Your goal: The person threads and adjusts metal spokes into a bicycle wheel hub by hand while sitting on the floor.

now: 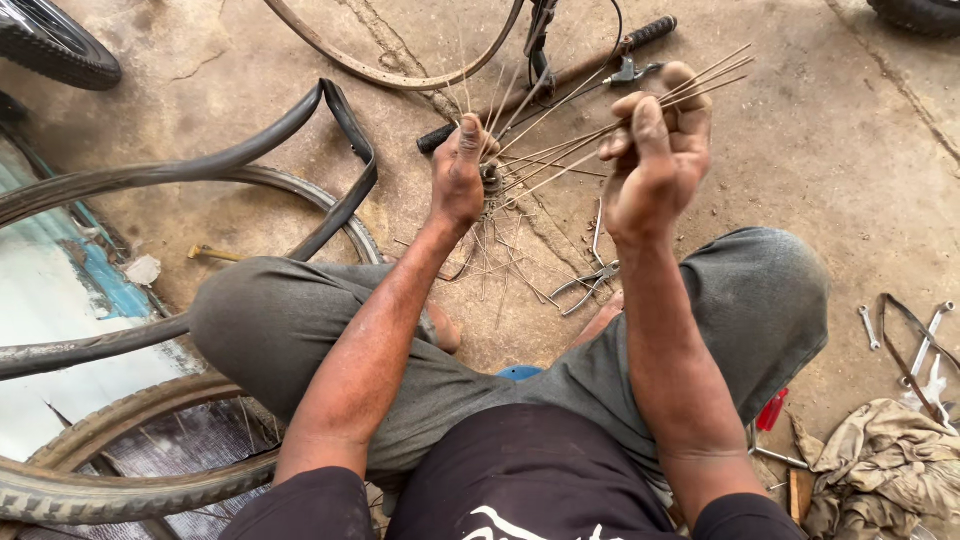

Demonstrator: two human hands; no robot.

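Note:
My left hand (460, 175) grips a small metal wheel hub (491, 180) from which several thin spokes fan out. My right hand (655, 150) is closed around a bundle of those spokes (700, 85), whose free ends point up and to the right. Both hands are raised above the concrete floor, between my bent knees in grey trousers. Loose spokes (500, 265) lie scattered on the floor just below the hub.
Pliers (590, 280) lie on the floor by my right shin. A bare rim (400, 75) and a bicycle handlebar (590, 65) lie beyond the hands. Tyres and a black inner tube (330, 130) sit at left. Wrenches (870, 325), a red-handled tool (772, 410) and rags (880, 470) are at right.

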